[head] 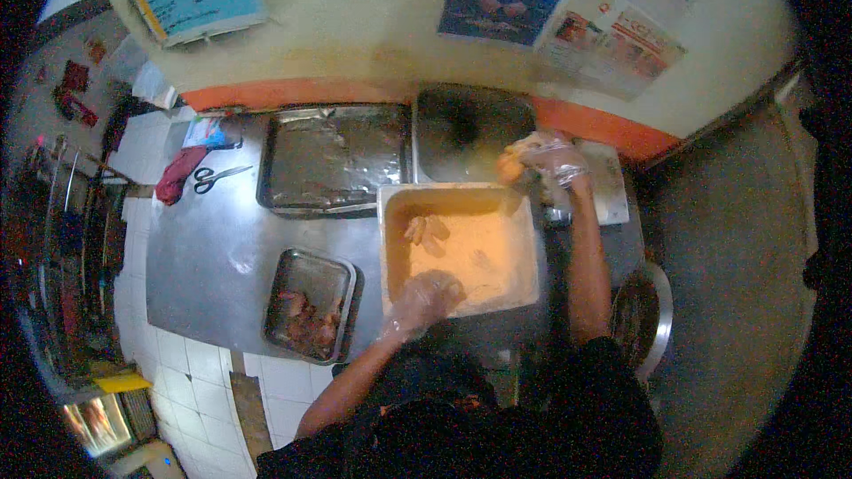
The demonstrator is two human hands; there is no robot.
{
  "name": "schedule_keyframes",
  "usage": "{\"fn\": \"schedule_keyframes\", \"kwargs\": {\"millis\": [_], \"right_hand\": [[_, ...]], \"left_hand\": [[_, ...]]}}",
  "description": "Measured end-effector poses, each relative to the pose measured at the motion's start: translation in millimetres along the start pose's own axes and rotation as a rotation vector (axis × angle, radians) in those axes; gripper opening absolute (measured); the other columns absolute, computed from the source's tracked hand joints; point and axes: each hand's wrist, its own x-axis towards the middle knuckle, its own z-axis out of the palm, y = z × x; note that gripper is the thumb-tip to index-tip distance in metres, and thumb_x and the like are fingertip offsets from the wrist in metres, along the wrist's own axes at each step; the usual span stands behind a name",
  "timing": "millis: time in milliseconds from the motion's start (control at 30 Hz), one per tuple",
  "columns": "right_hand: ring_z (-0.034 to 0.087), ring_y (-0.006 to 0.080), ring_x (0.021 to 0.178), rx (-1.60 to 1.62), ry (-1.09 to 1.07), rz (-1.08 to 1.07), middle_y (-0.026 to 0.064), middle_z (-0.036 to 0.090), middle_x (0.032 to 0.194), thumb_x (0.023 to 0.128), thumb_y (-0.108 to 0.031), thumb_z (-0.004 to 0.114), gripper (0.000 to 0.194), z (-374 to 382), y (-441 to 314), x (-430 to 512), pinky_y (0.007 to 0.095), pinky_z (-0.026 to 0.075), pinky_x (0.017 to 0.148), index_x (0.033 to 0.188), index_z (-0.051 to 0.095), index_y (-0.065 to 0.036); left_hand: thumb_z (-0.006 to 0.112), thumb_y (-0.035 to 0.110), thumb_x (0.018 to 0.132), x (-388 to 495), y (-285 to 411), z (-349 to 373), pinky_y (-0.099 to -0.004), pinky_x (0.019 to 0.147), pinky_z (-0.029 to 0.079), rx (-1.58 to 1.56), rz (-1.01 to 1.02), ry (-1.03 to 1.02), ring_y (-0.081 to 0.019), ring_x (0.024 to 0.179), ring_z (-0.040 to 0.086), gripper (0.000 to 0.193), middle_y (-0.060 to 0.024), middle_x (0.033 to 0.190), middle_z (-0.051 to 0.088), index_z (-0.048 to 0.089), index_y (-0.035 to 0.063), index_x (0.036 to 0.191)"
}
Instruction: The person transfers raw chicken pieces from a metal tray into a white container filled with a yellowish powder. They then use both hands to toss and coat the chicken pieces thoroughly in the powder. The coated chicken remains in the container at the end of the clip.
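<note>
A light-coloured rectangular tub (pixel 492 246) holding orange-yellow powdery coating stands before me. A few coated meat pieces (pixel 426 233) lie in its back left part. My left hand (pixel 426 299), in a clear plastic glove, is over the tub's front left edge; whether its fingers hold anything is hidden. My right hand (pixel 552 153), also in a clear glove, is raised past the tub's back right corner. It grips a coated piece of meat (pixel 511 163), orange in colour. Left of the tub, a clear rectangular container (pixel 349 293) holds raw-looking reddish meat pieces (pixel 309 326).
Two dark metal trays (pixel 339 159) (pixel 466 140) stand behind the tub against the wall. Scissors (pixel 210 178), a dark red cloth-like item (pixel 176 176) and a plastic packet (pixel 203 133) lie at the back left. A round metal-rimmed vessel (pixel 662 326) is at the right; a whitish tray (pixel 609 193) is under my right forearm.
</note>
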Motion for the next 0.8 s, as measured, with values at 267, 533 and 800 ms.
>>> {"fn": "schedule_keyframes", "kwargs": {"millis": [267,533,800], "right_hand": [[0.065,0.0299,0.117,-0.078,-0.015,0.039,0.0148,0.068,0.124,0.097,-0.030,0.066,0.040,173.1,12.1,-96.8,0.0425,0.050,0.103,0.129,0.063,-0.006],[0.065,0.0399,0.117,-0.085,-0.172,0.145,0.0229,0.069,0.125,0.091,-0.017,0.061,0.038,236.0,54.1,-155.4,0.0481,0.050,0.105,0.126,0.067,-0.001],[0.067,0.0413,0.115,-0.107,-0.346,0.143,0.0246,0.068,0.128,0.092,-0.018,0.059,0.045,243.8,53.2,-169.6,0.0496,0.051,0.103,0.135,0.063,-0.004]], "left_hand": [[0.073,0.038,0.087,12.7,-30.4,18.9,-0.0499,0.083,0.057,0.157,-0.089,-0.219,-0.0375,0.095,0.071,0.029,-0.0150,0.094,0.073,0.075,0.0127,0.101],[0.064,0.029,0.084,30.4,-59.0,80.9,-0.0512,0.068,0.058,0.566,-0.131,-0.145,-0.0336,0.077,0.073,0.025,-0.0156,0.085,0.074,0.075,0.0067,0.089],[0.065,0.047,0.087,17.1,-77.9,50.3,-0.0529,0.069,0.056,0.350,-0.042,-0.241,-0.0360,0.072,0.072,0.037,-0.0147,0.079,0.074,0.071,0.0109,0.080]]}}
